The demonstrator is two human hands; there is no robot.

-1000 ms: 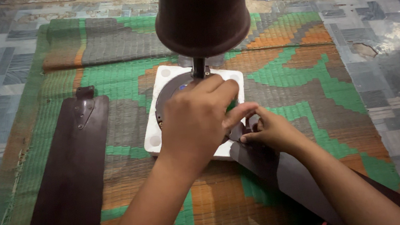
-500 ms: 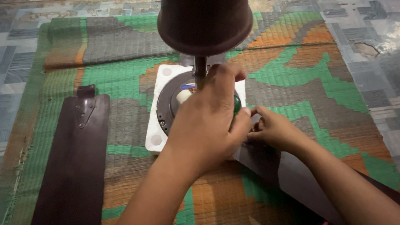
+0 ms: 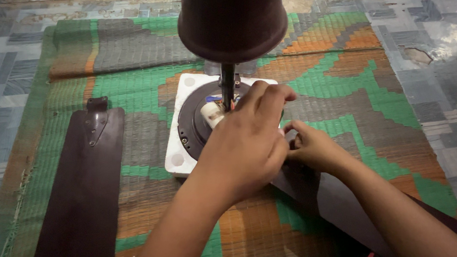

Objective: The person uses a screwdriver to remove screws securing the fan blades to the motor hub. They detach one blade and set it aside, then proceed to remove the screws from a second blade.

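Head view, nearest first: the left hand lies curled over the dark round fan motor, fingers bent; what it grips is hidden. Touching its right side, the right hand pinches the end of a dark fan blade. Under both sits a white foam block. Left of the hands lies a second blade on the woven mat. Beyond, a brown canopy cup tops the rod.

The left hand is laid over the dark fan motor on its white foam block; the right hand, just beside, is pressed on a brown blade.
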